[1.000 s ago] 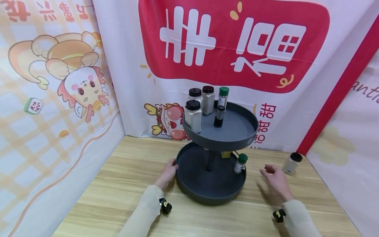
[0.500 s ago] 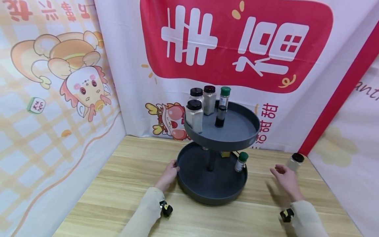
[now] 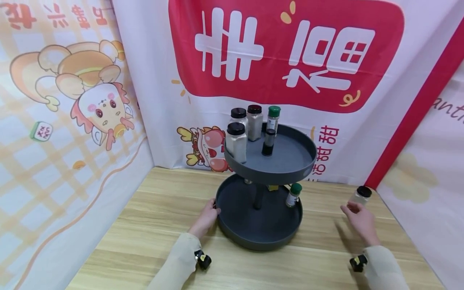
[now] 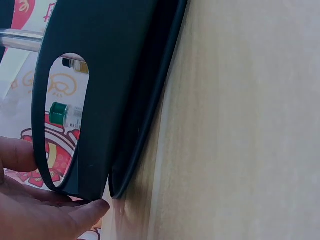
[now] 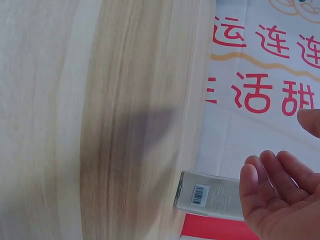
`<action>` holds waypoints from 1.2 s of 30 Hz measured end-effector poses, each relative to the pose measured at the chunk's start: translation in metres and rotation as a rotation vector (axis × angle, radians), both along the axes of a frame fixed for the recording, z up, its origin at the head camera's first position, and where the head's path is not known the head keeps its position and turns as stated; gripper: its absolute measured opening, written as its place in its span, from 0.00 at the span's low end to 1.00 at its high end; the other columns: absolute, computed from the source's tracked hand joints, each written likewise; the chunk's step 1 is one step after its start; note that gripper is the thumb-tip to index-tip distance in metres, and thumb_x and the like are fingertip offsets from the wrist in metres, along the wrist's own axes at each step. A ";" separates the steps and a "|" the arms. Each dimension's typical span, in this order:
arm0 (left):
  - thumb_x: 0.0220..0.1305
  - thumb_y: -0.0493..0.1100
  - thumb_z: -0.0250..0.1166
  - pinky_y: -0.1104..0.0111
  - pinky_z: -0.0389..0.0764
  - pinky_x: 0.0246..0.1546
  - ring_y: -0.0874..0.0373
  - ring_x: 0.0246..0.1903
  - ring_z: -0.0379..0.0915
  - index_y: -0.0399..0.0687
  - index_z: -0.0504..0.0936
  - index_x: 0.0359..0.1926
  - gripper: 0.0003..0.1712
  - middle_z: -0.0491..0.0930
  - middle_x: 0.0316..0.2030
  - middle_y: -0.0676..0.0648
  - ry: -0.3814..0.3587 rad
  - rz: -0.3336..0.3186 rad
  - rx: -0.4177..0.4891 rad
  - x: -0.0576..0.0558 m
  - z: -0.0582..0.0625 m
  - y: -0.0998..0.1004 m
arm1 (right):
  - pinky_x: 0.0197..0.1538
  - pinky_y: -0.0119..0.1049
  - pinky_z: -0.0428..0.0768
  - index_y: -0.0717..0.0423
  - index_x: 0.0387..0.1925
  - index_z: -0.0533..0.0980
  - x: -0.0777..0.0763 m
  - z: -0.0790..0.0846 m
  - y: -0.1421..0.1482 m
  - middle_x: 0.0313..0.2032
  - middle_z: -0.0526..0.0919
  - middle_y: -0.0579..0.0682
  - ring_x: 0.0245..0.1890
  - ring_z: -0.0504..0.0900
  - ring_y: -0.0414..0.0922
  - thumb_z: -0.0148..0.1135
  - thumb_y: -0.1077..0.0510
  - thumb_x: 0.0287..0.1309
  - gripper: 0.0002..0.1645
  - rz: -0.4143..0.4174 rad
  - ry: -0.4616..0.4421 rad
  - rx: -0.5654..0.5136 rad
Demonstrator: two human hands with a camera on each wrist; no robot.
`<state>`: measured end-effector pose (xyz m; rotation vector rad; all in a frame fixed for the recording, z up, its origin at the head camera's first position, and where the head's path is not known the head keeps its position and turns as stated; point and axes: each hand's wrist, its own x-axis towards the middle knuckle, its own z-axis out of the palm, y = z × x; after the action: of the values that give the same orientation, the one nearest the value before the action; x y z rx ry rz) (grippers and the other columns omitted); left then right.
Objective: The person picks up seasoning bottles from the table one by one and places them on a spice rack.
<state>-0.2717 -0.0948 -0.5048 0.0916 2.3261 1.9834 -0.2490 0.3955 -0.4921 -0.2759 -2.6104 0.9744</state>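
My left hand [image 3: 206, 217] grips the left rim of the lower tray of a dark grey two-tier turntable [image 3: 250, 231]. In the left wrist view, its fingers [image 4: 17, 155] are at the oval handle cutout in the tray wall, with the thumb at the wall's edge. My right hand [image 3: 363, 221] is just in front of a glass spice jar [image 3: 359, 197] with a black lid, standing on the table at the right. In the right wrist view the jar's lower part [image 5: 210, 195] shows behind the loosely bent, parted fingers; its upper part is hidden by the hand.
The upper tray [image 3: 290, 155] carries several jars, including a black-lidded one [image 3: 237, 143], a green-capped bottle [image 3: 273, 119] and a small dark vial [image 3: 268, 143]. Another green-capped bottle [image 3: 293, 195] stands in the lower tray. Printed cloth [image 3: 156, 80] hangs behind the wooden table [image 3: 145, 225].
My right hand has moved right, to the jar on the table. The lower tray has turned slightly: its green-capped bottle shifts back while my left hand comes a little nearer. The upper tray's jars stay.
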 end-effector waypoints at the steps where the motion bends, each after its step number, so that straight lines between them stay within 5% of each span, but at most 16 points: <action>1: 0.58 0.26 0.48 0.48 0.57 0.63 0.32 0.61 0.57 0.19 0.58 0.60 0.27 0.62 0.59 0.22 0.004 -0.001 0.002 0.000 0.000 0.000 | 0.35 0.27 0.71 0.71 0.52 0.73 0.000 0.000 0.001 0.43 0.80 0.67 0.39 0.77 0.50 0.57 0.47 0.63 0.30 -0.006 0.001 0.000; 12: 0.57 0.26 0.49 0.47 0.54 0.64 0.31 0.62 0.55 0.19 0.57 0.61 0.30 0.61 0.60 0.22 0.005 -0.001 0.008 0.005 -0.003 0.002 | 0.38 0.35 0.70 0.68 0.49 0.75 0.003 0.002 0.007 0.42 0.80 0.66 0.38 0.76 0.51 0.58 0.48 0.62 0.27 -0.080 0.025 0.002; 22: 0.51 0.27 0.50 0.48 0.51 0.65 0.32 0.65 0.49 0.20 0.51 0.65 0.39 0.54 0.64 0.23 -0.028 0.060 -0.029 0.002 0.000 0.004 | 0.39 0.37 0.72 0.71 0.56 0.70 0.007 0.007 0.013 0.48 0.77 0.68 0.44 0.76 0.56 0.56 0.38 0.60 0.40 -0.125 -0.068 -0.080; 36: 0.71 0.37 0.44 0.50 0.54 0.65 0.36 0.64 0.53 0.22 0.60 0.63 0.26 0.60 0.63 0.26 0.008 0.114 -0.002 -0.023 -0.005 0.000 | 0.40 0.39 0.72 0.74 0.58 0.65 0.001 0.002 0.027 0.51 0.73 0.72 0.49 0.74 0.61 0.55 0.42 0.62 0.40 -0.147 -0.085 -0.111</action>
<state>-0.2949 -0.0952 -0.5099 -0.0349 2.3890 2.0345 -0.2475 0.4225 -0.4898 -0.5397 -2.5721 1.0794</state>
